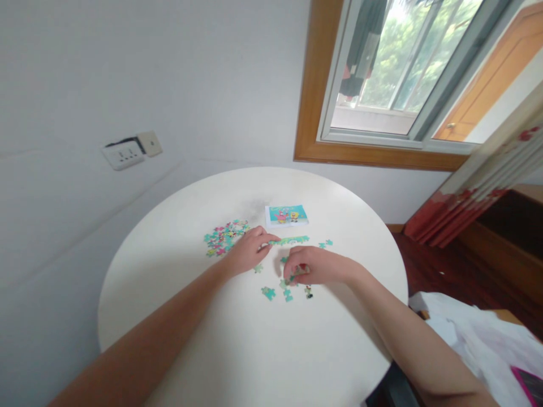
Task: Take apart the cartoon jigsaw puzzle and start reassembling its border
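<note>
My left hand point(252, 249) rests on the table with its index finger stretched to the left end of a joined strip of jigsaw puzzle pieces point(292, 240). Its thumb lies apart from that finger. To the right, my right hand point(314, 264) is bent downward, fingertips pinched on a small puzzle piece point(290, 280) low over the tabletop. The fingers partly hide several pieces beneath. Loose pieces lie around it, among them a green piece point(268, 293) and a dark-marked piece point(308, 291). Beyond the left hand spreads a pile of colourful puzzle pieces point(224, 237).
A picture card or booklet with cartoon figures point(287, 215) lies behind the strip on the round white table point(237, 350). A wall with a socket point(124, 155) and a window point(382, 68) borders the far side. White plastic bags point(470, 339) sit at the lower right.
</note>
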`<state>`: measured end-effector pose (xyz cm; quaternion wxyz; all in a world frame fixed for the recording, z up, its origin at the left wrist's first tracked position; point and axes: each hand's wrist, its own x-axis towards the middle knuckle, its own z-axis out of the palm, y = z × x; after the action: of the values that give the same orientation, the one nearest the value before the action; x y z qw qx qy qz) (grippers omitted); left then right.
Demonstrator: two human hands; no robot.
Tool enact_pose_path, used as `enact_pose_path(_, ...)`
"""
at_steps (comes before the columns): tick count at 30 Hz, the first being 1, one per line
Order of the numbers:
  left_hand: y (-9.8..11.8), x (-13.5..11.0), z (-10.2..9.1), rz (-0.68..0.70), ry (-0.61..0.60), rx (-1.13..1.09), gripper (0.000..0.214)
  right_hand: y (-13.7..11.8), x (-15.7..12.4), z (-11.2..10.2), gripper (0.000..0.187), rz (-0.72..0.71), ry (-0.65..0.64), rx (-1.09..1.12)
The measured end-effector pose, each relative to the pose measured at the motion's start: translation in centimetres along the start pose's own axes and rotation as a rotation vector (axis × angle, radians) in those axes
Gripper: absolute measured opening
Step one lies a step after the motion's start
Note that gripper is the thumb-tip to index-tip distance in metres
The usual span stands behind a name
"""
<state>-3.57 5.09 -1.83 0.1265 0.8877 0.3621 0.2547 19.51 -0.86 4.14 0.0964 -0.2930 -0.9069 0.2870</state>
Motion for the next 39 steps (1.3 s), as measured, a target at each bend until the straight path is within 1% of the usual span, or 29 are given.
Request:
enact_pose_path(2, 0.0, 0.0, 0.0, -0.003, 0.000, 0.003, 0.030, -0.4, -0.3, -0.1, 0.021, -0.044, -0.096, 0.055)
enact_pose_path(5, 0.0, 0.0, -0.1, -0.001, -0.003, 0.002, 0.030, -0.8, -0.3, 0.0, 0.025, -0.047, -0.153, 0.054)
enact_pose_path(9, 0.1, 0.0, -0.1, -0.005, -0.008, -0.008, 0.031, -1.2, -0.1, 0.3, 0.024, -0.003, -0.152, 0.019)
enact_pose_path(14, 0.1, 0.0, -0.1, -0.005, -0.002, -0.015, 0.030, -1.4, 0.1, 0.5, 0.020, 0.018, -0.152, 0.016)
enact_pose_path(18, 0.1, 0.0, -0.1, -0.002, 0.004, -0.022, 0.030, -0.9, 0.3, 0.9, 0.013, -0.022, -0.145, 0.027)
enact_pose_path(21, 0.1, 0.0, -0.2, -0.006, 0.000, -0.024, 0.029, -0.6, 0.5, 1.4, 0.003, -0.036, -0.160, 0.072)
enact_pose_path(24, 0.0, 0.0, -0.1, -0.007, -0.002, -0.014, 0.030, -0.5, 0.6, 1.6, 0.002, -0.007, -0.165, 0.158)
enact_pose_path(26, 0.0, 0.0, -0.1, 0.002, 0.000, -0.012, 0.030, -0.1, 0.5, 1.3, 0.007, 0.017, -0.091, 0.225)
enact_pose_path(28, -0.1, 0.0, 0.0, 0.009, -0.001, -0.012, 0.031, 0.8, 0.3, 0.5, 0.015, 0.071, 0.049, 0.282)
enact_pose_path(30, -0.1, 0.0, 0.0, 0.010, -0.004, -0.012, 0.031, 2.3, -0.2, -0.5, 0.022, 0.158, 0.212, 0.304)
enact_pose_path(33, -0.1, 0.0, -0.1, 0.004, -0.009, -0.009, 0.032, 5.4, -0.9, -2.0, 0.023, 0.312, 0.405, 0.301)
enact_pose_path(35, 0.0, 0.0, -0.1, -0.001, -0.012, -0.009, 0.031, 7.2, -1.2, -2.5, 0.023, 0.431, 0.488, 0.304)
enact_pose_path(37, 0.0, 0.0, -0.1, -0.001, -0.012, -0.008, 0.031, 8.4, -1.2, -2.5, 0.020, 0.534, 0.533, 0.310)
enact_pose_path(39, 0.0, 0.0, -0.1, 0.003, -0.007, -0.006, 0.032, 9.1, -0.9, -2.1, 0.015, 0.587, 0.554, 0.270)
